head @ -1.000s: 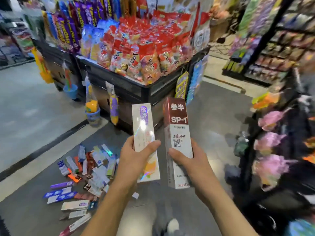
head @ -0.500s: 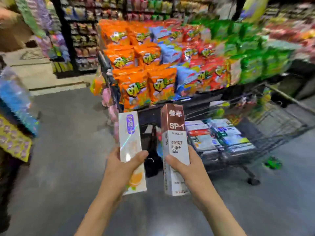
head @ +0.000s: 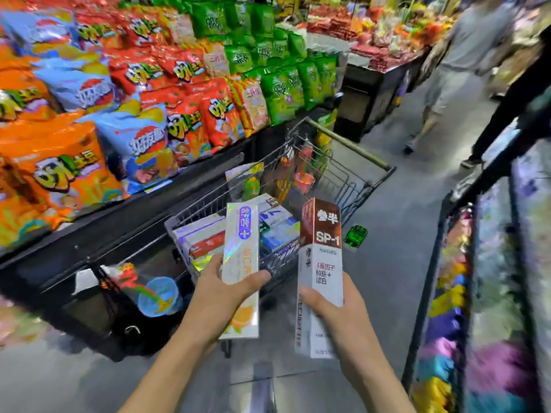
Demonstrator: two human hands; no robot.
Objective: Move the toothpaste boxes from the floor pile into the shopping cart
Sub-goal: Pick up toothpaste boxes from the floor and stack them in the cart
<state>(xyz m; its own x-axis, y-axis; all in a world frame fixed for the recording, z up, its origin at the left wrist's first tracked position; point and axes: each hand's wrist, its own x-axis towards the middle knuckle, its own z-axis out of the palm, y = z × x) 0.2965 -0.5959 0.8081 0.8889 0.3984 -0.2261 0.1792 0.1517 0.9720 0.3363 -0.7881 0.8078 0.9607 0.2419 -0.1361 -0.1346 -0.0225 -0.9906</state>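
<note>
My left hand [head: 219, 296] grips a white holographic toothpaste box [head: 242, 251] with an orange picture at its bottom, held upright. My right hand [head: 337, 311] grips a white toothpaste box with a brown "SP-1" top [head: 320, 254], also upright. Both boxes are just in front of the wire shopping cart [head: 343, 177], which stands ahead of me and holds several toothpaste boxes [head: 205, 236] lying flat in its basket. The floor pile is out of view.
A low display bin of snack bags [head: 143, 93] runs along the left, close beside the cart. A dark rack of goods [head: 492, 278] stands at my right. Two people [head: 459, 70] walk in the aisle at the far right. A green object [head: 354, 235] lies on the floor by the cart.
My view has swung right from the floor pile to the cart, which is now nearer and centred. Both hands keep the same grip on their boxes.
</note>
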